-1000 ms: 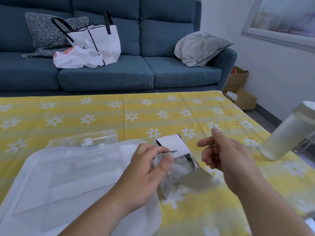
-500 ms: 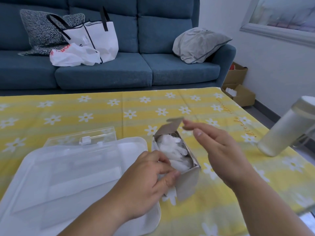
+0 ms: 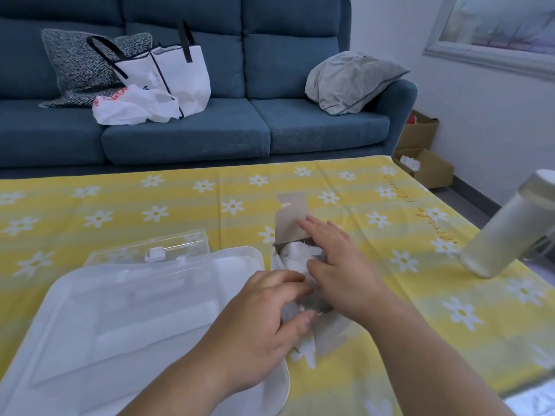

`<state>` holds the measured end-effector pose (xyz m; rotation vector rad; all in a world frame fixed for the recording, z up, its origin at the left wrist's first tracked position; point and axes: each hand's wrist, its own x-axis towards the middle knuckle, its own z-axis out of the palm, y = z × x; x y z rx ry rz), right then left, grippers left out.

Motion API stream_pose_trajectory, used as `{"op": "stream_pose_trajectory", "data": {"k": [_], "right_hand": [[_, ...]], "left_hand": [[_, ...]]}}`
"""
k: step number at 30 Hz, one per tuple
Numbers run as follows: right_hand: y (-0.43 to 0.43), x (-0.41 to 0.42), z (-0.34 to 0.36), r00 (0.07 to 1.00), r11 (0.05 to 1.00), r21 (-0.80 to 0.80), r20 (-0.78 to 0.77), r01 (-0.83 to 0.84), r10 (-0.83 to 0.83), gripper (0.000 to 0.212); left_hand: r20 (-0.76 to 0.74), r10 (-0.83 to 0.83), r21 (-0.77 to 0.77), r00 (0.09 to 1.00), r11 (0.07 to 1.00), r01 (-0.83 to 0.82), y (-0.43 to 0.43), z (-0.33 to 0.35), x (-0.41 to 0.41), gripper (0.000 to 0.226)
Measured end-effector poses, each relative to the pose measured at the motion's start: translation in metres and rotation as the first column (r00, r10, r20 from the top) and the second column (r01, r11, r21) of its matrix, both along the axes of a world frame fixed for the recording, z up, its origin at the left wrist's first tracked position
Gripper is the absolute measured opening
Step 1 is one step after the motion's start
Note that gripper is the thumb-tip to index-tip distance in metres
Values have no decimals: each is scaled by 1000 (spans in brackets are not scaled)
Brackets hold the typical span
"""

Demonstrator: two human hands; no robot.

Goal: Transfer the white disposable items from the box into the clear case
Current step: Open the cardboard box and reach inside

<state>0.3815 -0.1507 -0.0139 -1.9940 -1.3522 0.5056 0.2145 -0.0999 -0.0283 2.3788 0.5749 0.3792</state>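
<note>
Box (image 3: pixel 290 219) lies on the yellow daisy tablecloth (image 3: pixel 180 211), with its far flap standing open. Left hand (image 3: pixel 264 322) is curled round the near end, which is mostly hidden under the fingers. Right hand (image 3: pixel 339 265) is flat over the opening, fingers straight and slightly spread, tips at the flap base. White items (image 3: pixel 298 253) are inside the box, too blurred to count. Clear case (image 3: pixel 177 243) is near, left of the box, partly behind a translucent white tray (image 3: pixel 120 319); can't tell if its lid is latched. Bottle (image 3: pixel 504 235) on the right is cut off by the frame edge.
</note>
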Motion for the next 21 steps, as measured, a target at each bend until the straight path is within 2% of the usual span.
{"op": "stream_pose_trajectory", "data": {"k": [4, 6, 8, 10, 12, 14, 19, 21], "right_hand": [[6, -4, 0, 1000, 998, -63, -8, 6, -6, 68], [7, -1, 4, 991, 994, 27, 74, 107, -108, 56], [6, 4, 7, 962, 966, 103, 111, 239, -250, 35], [4, 9, 2, 940, 955, 46, 170, 293, -296, 26], [2, 9, -8, 940, 958, -78, 228, 277, -254, 33], [2, 6, -19, 956, 956, -140, 183, 257, -230, 39], [6, 4, -16, 937, 939, -11, 72, 343, -342, 20], [5, 5, -9, 920, 922, 17, 50, 388, -388, 24]], "left_hand": [[10, 5, -14, 1000, 1000, -5, 1, 1, -4, 33], [21, 59, -11, 998, 998, -59, 5, 2, -6, 31], [60, 122, -17, 991, 993, -121, 9, 1, -8, 27], [120, 203, -66, 972, 978, -196, 14, 1, -9, 20], [174, 281, -135, 944, 956, -260, 18, 0, -10, 16], [197, 337, -204, 921, 933, -298, 20, 0, -12, 14], [205, 395, -252, 895, 905, -342, 22, 5, -16, 13], [203, 412, -264, 888, 897, -355, 23, 6, -16, 13]]}}
